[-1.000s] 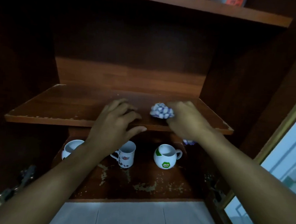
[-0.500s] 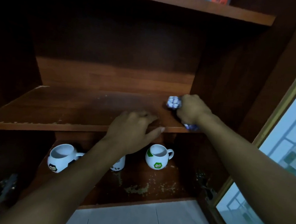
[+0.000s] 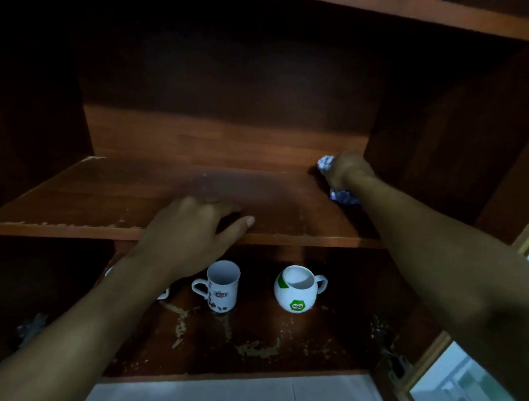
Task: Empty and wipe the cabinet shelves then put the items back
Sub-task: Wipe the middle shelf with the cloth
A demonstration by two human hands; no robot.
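Observation:
The brown wooden middle shelf [image 3: 108,197] of the cabinet is bare. My right hand [image 3: 347,171] grips a blue-and-white cloth [image 3: 341,196] and presses it into the shelf's back right corner, against the side wall. My left hand [image 3: 190,233] rests on the shelf's front edge, fingers on top and thumb pointing right. On the lower shelf [image 3: 248,348] stand a tall white mug [image 3: 221,286] and a round white mug with a green logo [image 3: 296,292]. A third white mug [image 3: 163,294] is mostly hidden behind my left wrist.
The lower shelf's surface is worn and flaking near the front. A higher shelf [image 3: 423,14] runs across the top. Metal hinges [image 3: 397,365] sit at the lower right and lower left. A glass door panel [image 3: 468,395] stands at the right. White tiles [image 3: 229,396] lie below.
My right hand has slid the cloth along the shelf from the middle front to the back right corner. My left hand has stayed on the front edge. The view has shifted.

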